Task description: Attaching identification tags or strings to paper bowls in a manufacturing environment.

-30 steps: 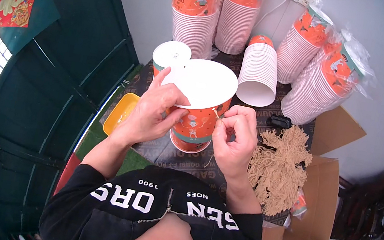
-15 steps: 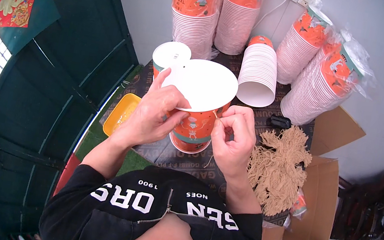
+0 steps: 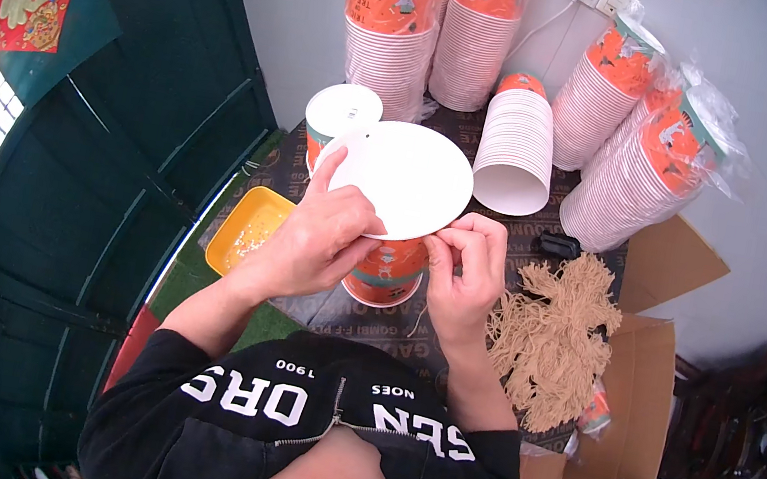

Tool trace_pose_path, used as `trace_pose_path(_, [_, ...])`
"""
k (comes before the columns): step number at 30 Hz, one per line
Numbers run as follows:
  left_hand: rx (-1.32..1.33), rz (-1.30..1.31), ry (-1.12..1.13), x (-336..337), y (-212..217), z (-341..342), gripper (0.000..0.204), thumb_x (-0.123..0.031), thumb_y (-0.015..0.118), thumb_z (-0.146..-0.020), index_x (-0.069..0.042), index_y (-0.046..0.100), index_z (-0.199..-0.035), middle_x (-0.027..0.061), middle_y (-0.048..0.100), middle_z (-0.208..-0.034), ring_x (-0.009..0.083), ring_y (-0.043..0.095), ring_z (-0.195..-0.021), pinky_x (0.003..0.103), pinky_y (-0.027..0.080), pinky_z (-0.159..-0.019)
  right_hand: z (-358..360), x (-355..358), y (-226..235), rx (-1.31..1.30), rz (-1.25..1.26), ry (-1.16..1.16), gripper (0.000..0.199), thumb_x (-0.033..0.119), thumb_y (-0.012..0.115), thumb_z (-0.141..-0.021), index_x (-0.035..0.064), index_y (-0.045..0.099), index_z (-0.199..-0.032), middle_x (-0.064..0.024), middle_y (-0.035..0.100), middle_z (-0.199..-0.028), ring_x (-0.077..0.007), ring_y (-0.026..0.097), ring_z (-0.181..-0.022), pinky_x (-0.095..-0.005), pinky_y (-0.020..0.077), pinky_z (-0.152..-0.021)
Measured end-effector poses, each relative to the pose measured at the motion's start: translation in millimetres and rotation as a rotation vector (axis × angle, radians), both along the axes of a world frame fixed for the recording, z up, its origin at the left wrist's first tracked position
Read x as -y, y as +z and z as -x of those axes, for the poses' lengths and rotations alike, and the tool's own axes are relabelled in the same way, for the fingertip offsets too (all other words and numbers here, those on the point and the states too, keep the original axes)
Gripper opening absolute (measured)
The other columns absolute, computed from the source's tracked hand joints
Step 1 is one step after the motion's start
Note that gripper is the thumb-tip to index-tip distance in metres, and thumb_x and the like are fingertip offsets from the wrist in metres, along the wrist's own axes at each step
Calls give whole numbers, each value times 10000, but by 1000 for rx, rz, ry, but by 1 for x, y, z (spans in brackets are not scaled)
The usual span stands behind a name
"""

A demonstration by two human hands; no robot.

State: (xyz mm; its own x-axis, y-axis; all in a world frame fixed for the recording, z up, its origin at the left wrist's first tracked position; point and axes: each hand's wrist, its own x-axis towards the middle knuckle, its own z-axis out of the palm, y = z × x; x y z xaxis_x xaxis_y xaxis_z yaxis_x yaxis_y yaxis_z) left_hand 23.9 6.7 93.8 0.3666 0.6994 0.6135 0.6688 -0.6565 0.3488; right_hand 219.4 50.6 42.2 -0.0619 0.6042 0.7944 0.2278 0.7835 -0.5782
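An orange printed paper bucket (image 3: pixel 392 259) with a green band stands in front of me. Over it is a tilted white round panel (image 3: pixel 404 177) with a small dark hole near its far left edge; whether it is lid or base I cannot tell. My left hand (image 3: pixel 316 228) grips the near left edge, its index finger stretched along the white surface. At the near right edge my right hand (image 3: pixel 467 269) pinches thumb against fingers on a thin beige string. Most of this string is hidden by the fingers; a loose end (image 3: pixel 418 320) hangs below.
Behind stands another white-topped bucket (image 3: pixel 344 113). Wrapped bucket stacks (image 3: pixel 382 67) line the wall, and an unwrapped stack (image 3: pixel 517 150) lies on its side. A heap of beige strings (image 3: pixel 554 339) is at right, beside a cardboard box (image 3: pixel 629 423). A yellow tray (image 3: pixel 237 233) sits at left.
The white panel's near edge has tipped down, covering more of the orange side. My right hand has moved slightly toward that edge, and the string between its fingers is less visible.
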Motion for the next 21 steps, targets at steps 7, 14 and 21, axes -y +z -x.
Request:
trace_pose_path(7, [-87,-53,-30,2,-4,-1,185,36,709,-739,-57,613,-866,54,573,-730,228,636,-798,645,185,-1162,-4,-12,-20,-30,17,99,182,-49,752,-798,0,596,-877,-100,562,-938,-170,568,-770,-280,483,-621])
trace_pose_path(14, [-138,-126,-45,1,-18,-3,169,42,696,-747,-47,605,-859,44,569,-720,206,640,-796,676,181,-1158,-3,-12,-43,-136,84,132,244,-31,784,-771,20,596,-919,-88,574,-934,-160,576,-724,-275,483,-582])
trace_pose_path(21, [-225,-153,-58,1,-32,0,160,57,664,-757,-50,599,-855,47,539,-723,202,636,-818,690,146,-1167,-14,-19,-52,98,-132,92,304,-9,779,-760,36,630,-1022,-85,575,-839,-212,596,-639,-312,489,-535])
